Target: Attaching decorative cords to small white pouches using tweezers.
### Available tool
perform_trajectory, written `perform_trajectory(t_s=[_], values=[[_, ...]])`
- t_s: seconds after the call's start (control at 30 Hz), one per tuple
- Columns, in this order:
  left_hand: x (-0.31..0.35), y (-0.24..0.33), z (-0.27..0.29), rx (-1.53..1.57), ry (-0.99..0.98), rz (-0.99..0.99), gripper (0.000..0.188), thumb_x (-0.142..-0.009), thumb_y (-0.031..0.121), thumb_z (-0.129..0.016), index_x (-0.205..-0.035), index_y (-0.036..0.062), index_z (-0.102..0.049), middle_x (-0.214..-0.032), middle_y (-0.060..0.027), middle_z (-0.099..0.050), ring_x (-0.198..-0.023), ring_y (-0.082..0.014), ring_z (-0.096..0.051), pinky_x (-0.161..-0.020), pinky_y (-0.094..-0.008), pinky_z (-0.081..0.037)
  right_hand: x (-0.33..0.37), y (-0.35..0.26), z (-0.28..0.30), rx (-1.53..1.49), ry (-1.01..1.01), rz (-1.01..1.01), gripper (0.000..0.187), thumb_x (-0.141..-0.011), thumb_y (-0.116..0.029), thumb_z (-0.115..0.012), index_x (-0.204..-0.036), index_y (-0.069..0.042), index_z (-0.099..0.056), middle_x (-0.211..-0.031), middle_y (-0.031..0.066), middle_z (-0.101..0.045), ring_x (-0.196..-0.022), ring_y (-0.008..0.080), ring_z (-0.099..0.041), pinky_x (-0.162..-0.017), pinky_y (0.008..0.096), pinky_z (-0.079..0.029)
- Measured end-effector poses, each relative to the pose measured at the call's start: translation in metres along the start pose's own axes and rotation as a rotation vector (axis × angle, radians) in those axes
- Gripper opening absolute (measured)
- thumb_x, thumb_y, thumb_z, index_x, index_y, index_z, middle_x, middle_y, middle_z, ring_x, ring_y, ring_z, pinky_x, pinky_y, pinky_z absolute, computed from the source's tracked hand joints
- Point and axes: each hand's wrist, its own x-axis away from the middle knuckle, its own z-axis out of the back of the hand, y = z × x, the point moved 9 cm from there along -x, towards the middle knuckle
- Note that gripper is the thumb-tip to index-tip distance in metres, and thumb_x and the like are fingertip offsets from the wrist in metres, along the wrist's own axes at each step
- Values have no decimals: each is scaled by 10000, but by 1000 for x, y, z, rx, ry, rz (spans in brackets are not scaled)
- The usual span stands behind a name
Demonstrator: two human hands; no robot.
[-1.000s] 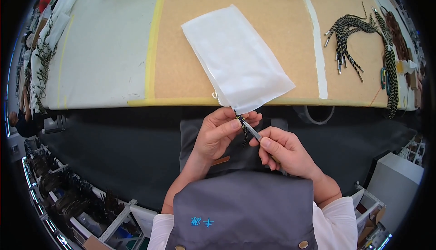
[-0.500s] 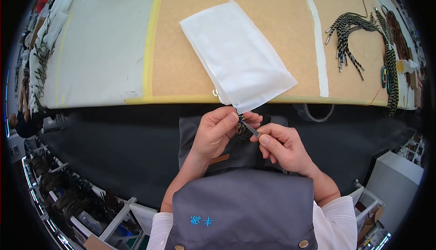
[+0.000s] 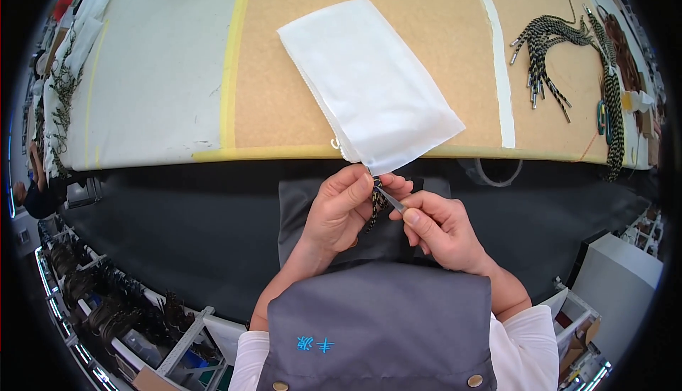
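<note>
My left hand (image 3: 344, 202) is closed, pinching a black-and-gold braided cord (image 3: 374, 208) between thumb and fingers just off the table's front edge. Below the fingers a short end of this cord dangles. My right hand (image 3: 444, 229) grips a slim, tapered pair of metal tweezers (image 3: 392, 200). Their point meets the cord at my left fingertips; the exact contact is hidden by the fingers. Just beyond both hands, a white cloth bag (image 3: 369, 82) lies slanted on the table, its lower corner reaching over the edge to my left fingertips. A small white loop shows at its left side.
At the right of the table (image 3: 284, 135) lies a bundle of striped cords with metal tips (image 3: 543, 39), beside a long hank of similar cord (image 3: 614, 121) and small snips (image 3: 602, 117). Dark cords hang on a rack (image 3: 106, 313) at lower left. Another person (image 3: 37, 192) is at far left.
Both hands stay nearly in place at the cord. More of the dangling cord end now shows below my left hand, and the brown strip near my left wrist is mostly covered.
</note>
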Motion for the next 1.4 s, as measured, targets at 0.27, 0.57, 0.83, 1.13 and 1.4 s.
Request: perform_trajectory(t_s=[0.27,0.57,0.83,1.13,1.4], values=[[2,-2,-5,63,29,-17,290,-1096,211,-484,-1173,-13,-650,-1226,-184,-687,-1245,-325,-624,-1022,-446,-529,2,-9,0,58,68,58,189,-1050,-136,-546,-1060,0,-677,-661,0,-583,-610,51,-537,-580,235,-433],[4,2,-2,-76,137,-139,214,-1087,161,-499,-1145,2,-629,-1251,-196,-676,-1259,-330,-615,-1030,-481,-534,5,-20,-1,336,202,215,128,-1029,-109,-583,-1047,-2,-650,-673,38,-614,-603,75,-590,-572,261,-476],[5,1,-8,10,72,-223,205,-1088,154,-484,-1185,29,-615,-1266,-200,-664,-1293,-355,-585,-1081,-552,-496,-9,7,-10,-277,-58,-85,196,-1064,-207,-530,-1043,-45,-637,-651,-18,-552,-453,75,-459,-434,251,-360],[4,16,-10,-150,11,-130,290,-1095,185,-470,-1244,-18,-616,-1288,-283,-641,-1181,-344,-658,-1018,-480,-530,-10,-1,-17,-260,-21,125,203,-1063,-185,-536,-1071,-23,-659,-669,-17,-546,-531,43,-453,-506,223,-374],[-2,18,-13,-237,-37,-50,427,-1098,302,-464,-1225,-64,-642,-1247,-306,-653,-1223,-413,-632,-844,-393,-588,-4,-17,-5,77,113,311,149,-1031,-98,-579,-1063,14,-672,-655,11,-576,-586,55,-533,-570,234,-437]])
